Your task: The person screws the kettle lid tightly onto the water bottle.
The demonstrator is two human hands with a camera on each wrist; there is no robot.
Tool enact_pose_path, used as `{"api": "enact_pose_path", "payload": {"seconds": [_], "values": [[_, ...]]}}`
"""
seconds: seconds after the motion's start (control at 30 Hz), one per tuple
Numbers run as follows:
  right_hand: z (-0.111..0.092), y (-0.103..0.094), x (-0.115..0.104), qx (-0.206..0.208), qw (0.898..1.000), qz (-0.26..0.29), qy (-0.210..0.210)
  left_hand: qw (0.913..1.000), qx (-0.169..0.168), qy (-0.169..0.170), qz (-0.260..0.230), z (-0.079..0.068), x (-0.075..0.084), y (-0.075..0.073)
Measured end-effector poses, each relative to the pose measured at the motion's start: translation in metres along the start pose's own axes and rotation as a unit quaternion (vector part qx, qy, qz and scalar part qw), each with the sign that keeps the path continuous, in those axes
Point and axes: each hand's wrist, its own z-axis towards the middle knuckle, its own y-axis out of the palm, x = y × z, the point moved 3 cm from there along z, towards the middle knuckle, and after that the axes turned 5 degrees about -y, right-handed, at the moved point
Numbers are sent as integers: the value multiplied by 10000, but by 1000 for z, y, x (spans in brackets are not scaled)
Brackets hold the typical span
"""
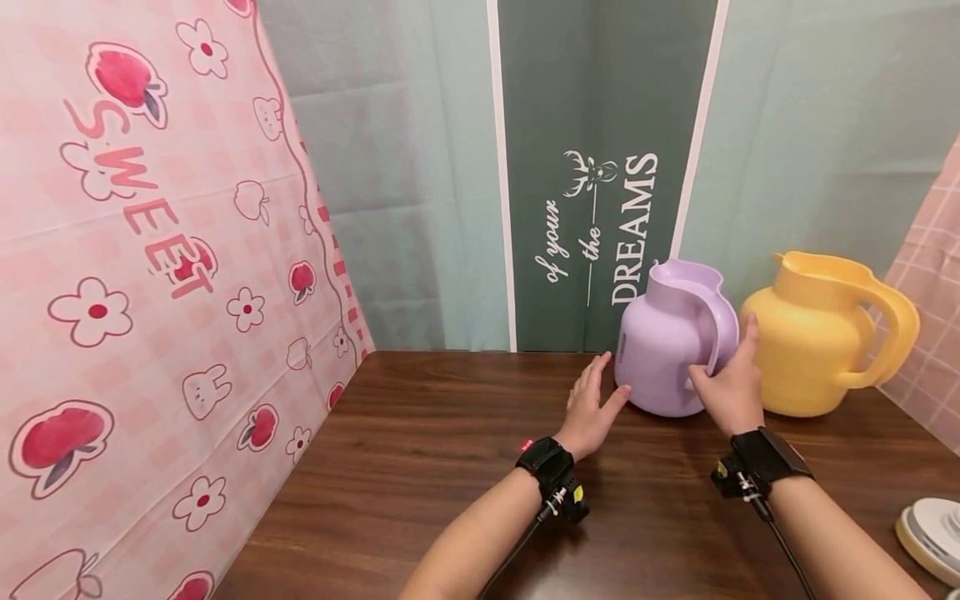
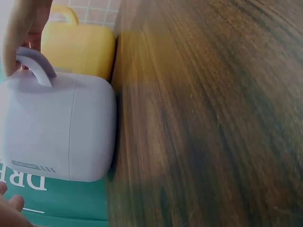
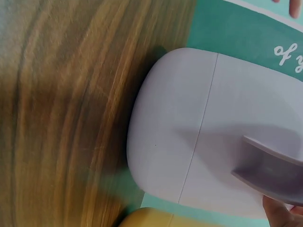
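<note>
Nearest, at the lower edge, the person's bare forearms reach in over a dark brown wood table (image 1: 405,467), each with a black strap on the wrist: the left strap (image 1: 549,467) and the right strap (image 1: 772,461) both carry a small device with a black cable. At the lower right, a round white piece (image 1: 933,533) with a yellowish rim lies on the table, partly cut off by the edge.

Farther in, the left hand (image 1: 588,412) is held just left of a purple jug (image 1: 660,358), its fingers extended and spread, the thumb pointing towards the jug's side; whether the thumb tip touches it cannot be told. The right hand (image 1: 731,392) grips the jug's handle (image 1: 727,329), the thumb on one side and fingers on the other, with one finger pointing upward.

The purple jug stands upright on the table near its back edge, right of the middle. Just to its right a yellow jug (image 1: 802,350) stands upright too, its handle turned to the right.

Behind the table hangs a green cloth (image 1: 555,100) with white stripes and lettering, including "DREAMS". A pink cloth (image 1: 150,333) printed with apples, flowers and "SWEET" covers the left side; a pink checked cloth (image 1: 926,358) covers the right.
</note>
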Motion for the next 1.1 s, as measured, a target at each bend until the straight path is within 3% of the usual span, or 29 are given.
{"api": "enact_pose_path", "payload": {"seconds": [0.3, 0.63, 1.1], "values": [[-10, -4, -6, -53, 9999, 149, 37, 9999, 78, -57, -72, 2, -11, -7], [-21, -10, -17, -150, 9994, 280, -125, 9999, 97, -82, 34, 6, -20, -25], [-27, -1, -23, -723, 9842, 1514, -565, 9990, -85, -178, -396, 9, -28, -57]]}}
